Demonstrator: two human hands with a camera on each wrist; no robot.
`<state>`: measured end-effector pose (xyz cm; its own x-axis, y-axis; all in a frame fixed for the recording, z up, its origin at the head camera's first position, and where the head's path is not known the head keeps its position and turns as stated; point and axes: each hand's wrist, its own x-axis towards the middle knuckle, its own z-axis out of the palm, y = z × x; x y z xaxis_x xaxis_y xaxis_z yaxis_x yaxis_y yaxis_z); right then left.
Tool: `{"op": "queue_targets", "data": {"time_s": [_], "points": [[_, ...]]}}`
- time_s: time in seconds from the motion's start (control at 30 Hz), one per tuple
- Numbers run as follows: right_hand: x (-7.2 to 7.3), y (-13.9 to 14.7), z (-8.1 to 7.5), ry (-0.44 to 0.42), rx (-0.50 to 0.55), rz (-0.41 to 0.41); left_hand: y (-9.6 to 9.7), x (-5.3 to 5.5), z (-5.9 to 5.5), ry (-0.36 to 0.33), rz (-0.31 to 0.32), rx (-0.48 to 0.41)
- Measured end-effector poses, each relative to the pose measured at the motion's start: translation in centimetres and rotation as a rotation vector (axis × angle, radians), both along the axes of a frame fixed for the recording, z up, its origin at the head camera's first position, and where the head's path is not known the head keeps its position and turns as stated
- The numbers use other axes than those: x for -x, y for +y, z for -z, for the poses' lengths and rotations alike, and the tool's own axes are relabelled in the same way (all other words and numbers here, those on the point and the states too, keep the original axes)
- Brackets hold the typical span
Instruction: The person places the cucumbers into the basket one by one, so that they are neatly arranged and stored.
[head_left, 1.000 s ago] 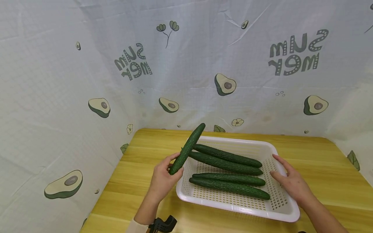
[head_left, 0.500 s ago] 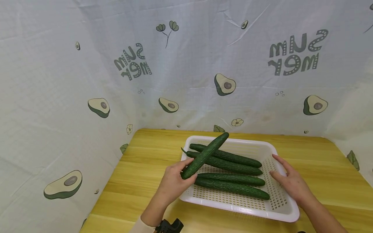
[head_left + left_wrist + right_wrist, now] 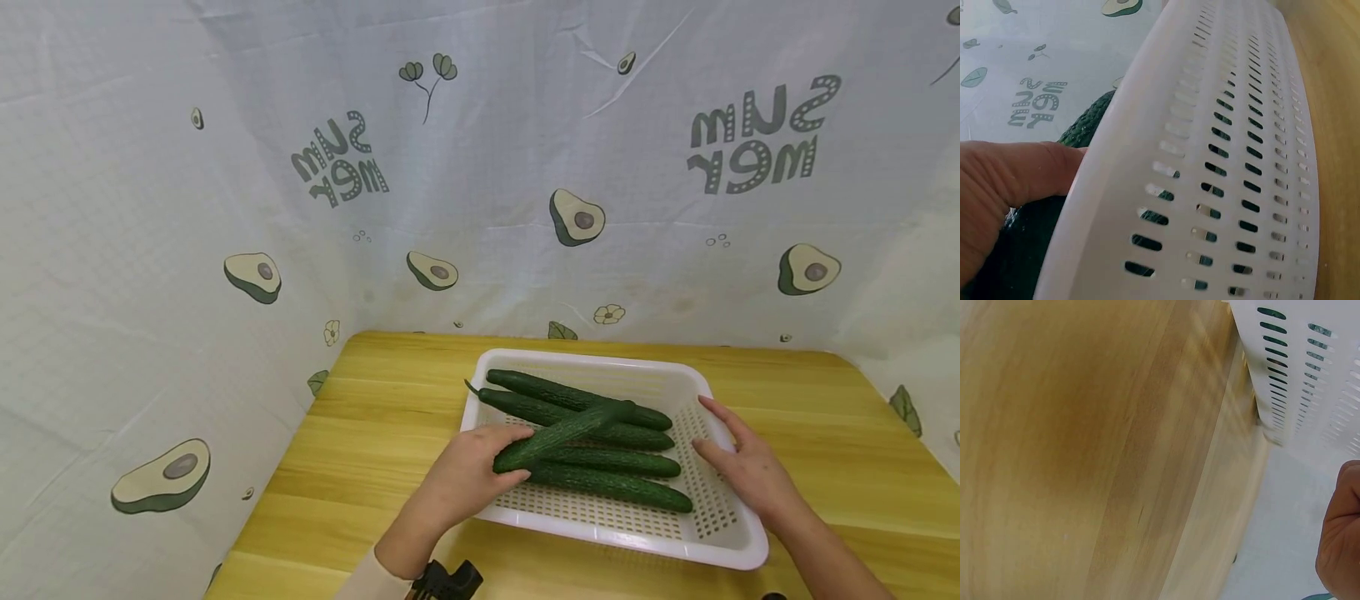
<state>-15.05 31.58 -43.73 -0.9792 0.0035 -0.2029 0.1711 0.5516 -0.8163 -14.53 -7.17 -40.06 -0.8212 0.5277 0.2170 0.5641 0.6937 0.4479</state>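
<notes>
My left hand (image 3: 468, 475) grips the near-left end of a dark green cucumber (image 3: 573, 431), with thumb and fingers around it. That cucumber lies slantwise across several other cucumbers (image 3: 600, 485) in a white perforated plastic basket (image 3: 600, 537). In the left wrist view, the thumb (image 3: 1035, 167) presses on the cucumber (image 3: 1079, 131) just behind the basket wall (image 3: 1210, 156). My right hand (image 3: 753, 475) holds the basket's right rim, its thumb reaching over the inner side; its other fingers are mostly hidden. The right wrist view shows part of that hand (image 3: 1342, 534) beneath the basket wall (image 3: 1310, 381).
The basket stands on a yellow wood-grain table (image 3: 375, 392). Behind and to the left hangs a pale curtain (image 3: 480, 167) printed with avocados and lettering. A black device (image 3: 450, 579) is strapped to my left wrist.
My left hand has moved right and down with the cucumber. The cucumber has gone from raised at the basket's left edge to lying over the others. The right hand has stayed in place.
</notes>
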Motion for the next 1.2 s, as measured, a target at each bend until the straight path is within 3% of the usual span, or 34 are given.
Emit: {"op": "queue_targets", "data": {"time_s": [0.37,0.6,0.77,0.97,1.2], "points": [[0.0,0.1,0.0,0.015,-0.020,-0.001,0.8,0.8,-0.9,-0.213,0.165,0.009],[-0.2,0.1,0.0,0.020,0.003,0.003,2.0,1.3,-1.2,-0.174,0.232,0.188],[-0.4,0.0,0.2,0.033,0.025,0.004,3.0,1.9,-0.6,-0.161,0.285,0.219],[-0.4,-0.1,0.2,0.028,0.034,0.008,3.8,2.7,0.2,-0.232,0.354,0.225],[-0.4,0.0,0.2,0.021,0.036,0.014,4.1,2.8,0.9,-0.301,0.337,0.258]]}}
